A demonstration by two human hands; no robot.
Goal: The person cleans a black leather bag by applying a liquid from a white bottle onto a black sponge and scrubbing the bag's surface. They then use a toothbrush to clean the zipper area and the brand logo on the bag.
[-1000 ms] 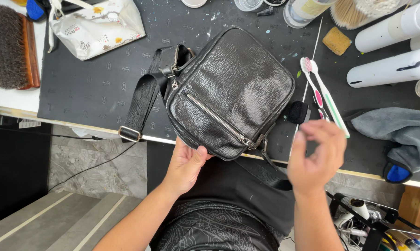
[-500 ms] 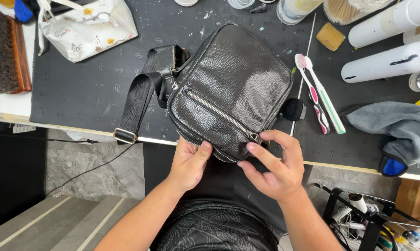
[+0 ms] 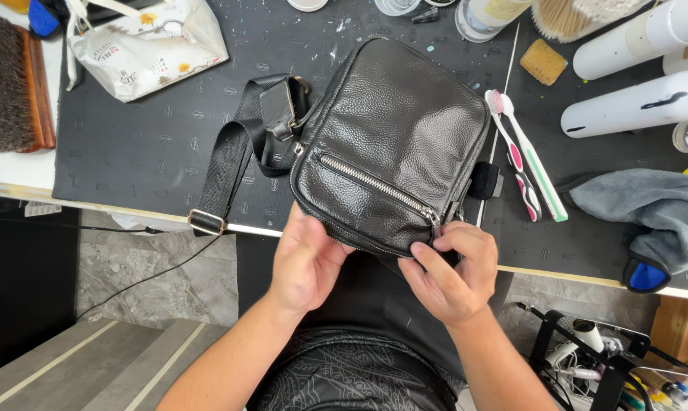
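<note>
Both hands gripped the near edge of the black leather bag — I watched from the head view.

Far left, a wooden brush (image 3: 13, 84) lay on the white surface, with a printed pouch (image 3: 148, 47) just right of it on the dark mat (image 3: 131, 152). The webbing strap (image 3: 226, 164) trailed off the mat's front edge. My left hand (image 3: 306, 262) was clamped on the black leather bag (image 3: 393, 144) at its lower left corner, thumb on top. My right hand (image 3: 449, 274) was pinched on the bag's lower right corner, at the end of the front zipper (image 3: 374, 183). The bag lay tilted, overhanging the table edge. Farther right lay two toothbrushes (image 3: 523, 156), white bottles (image 3: 633, 103) and a grey cloth (image 3: 656, 209).
</note>
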